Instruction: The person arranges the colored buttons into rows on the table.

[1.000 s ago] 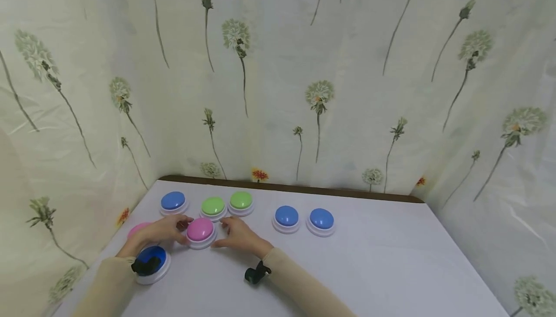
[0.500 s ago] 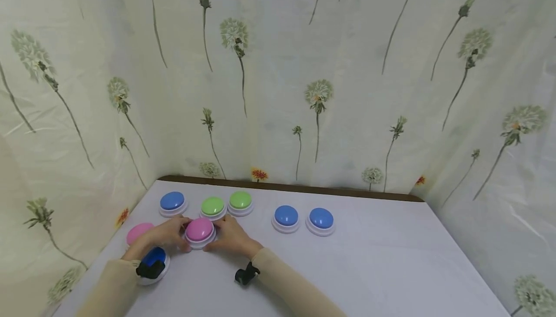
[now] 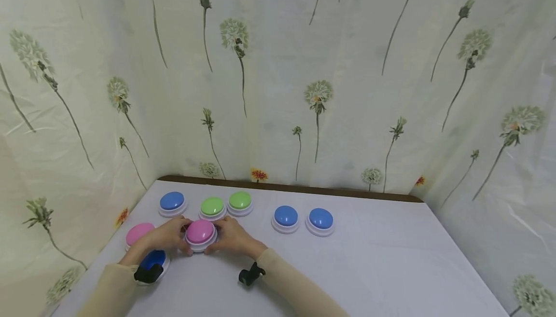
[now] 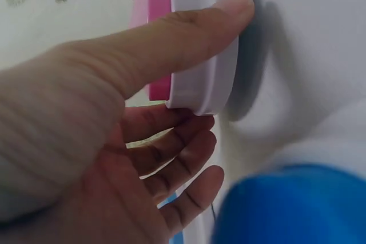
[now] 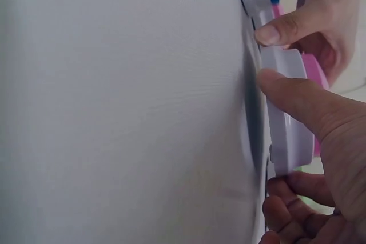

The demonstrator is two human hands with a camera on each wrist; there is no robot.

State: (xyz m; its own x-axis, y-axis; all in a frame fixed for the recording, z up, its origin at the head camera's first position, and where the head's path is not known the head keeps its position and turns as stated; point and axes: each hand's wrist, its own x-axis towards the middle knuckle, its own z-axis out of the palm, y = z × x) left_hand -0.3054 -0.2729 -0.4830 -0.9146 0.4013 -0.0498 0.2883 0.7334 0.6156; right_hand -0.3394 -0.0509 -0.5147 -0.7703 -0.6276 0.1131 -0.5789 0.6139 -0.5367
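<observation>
Nearest, a blue button [image 3: 153, 259] stands partly hidden; beyond, our left hand [image 3: 167, 236] and right hand [image 3: 236, 238] grip a pink button [image 3: 200, 231], seemingly just above the counter [image 3: 369, 264], its placing probably unfinished. Farther back, two green buttons [image 3: 212, 206] appear already settled, side by side.

Between the left hand [image 3: 168, 236] and the right hand [image 3: 234, 237] we see a bright pink button [image 3: 200, 231] on a white base [image 4: 197, 87]; another pink button [image 3: 139, 233] shows left of the left hand. By that hand's wrist we find a deep blue button [image 3: 153, 258], beyond both hands two lime-green buttons [image 3: 212, 206]. Past them all, we see a pale curtain [image 3: 278, 51] patterned with green dandelions [image 3: 319, 92] and red-orange flowers [image 3: 259, 175].
</observation>
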